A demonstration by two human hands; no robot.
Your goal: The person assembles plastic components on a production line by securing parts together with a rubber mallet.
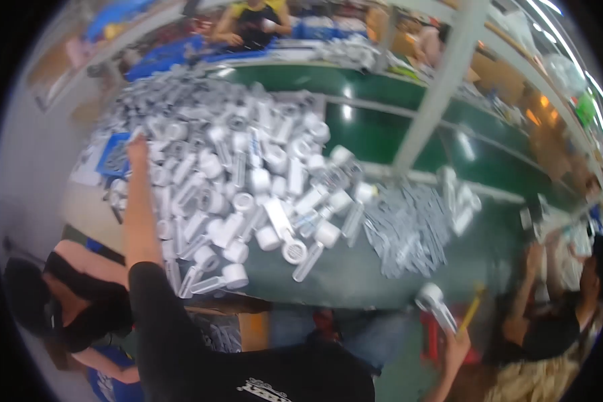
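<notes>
My right hand (456, 346), low at the right off the table's front edge, is closed round the handle end of a shower head (439, 309) with a white round head and clear handle. A thin yellow stick-like thing (473, 309) rises from the same hand; blur hides its kind. My left arm stretches far over the table. My left hand (138, 145) is beside a small blue bin (116, 155) of grey parts, at the left of a big heap of white shower heads (248, 174). Its fingers are too blurred to read.
A pile of flat grey strips (409, 231) lies on the green table (342, 271), with a few more white shower heads (459, 201) beyond it. A pale post (442, 87) rises behind. Other people sit at left (67, 295), right (549, 315) and across (251, 27).
</notes>
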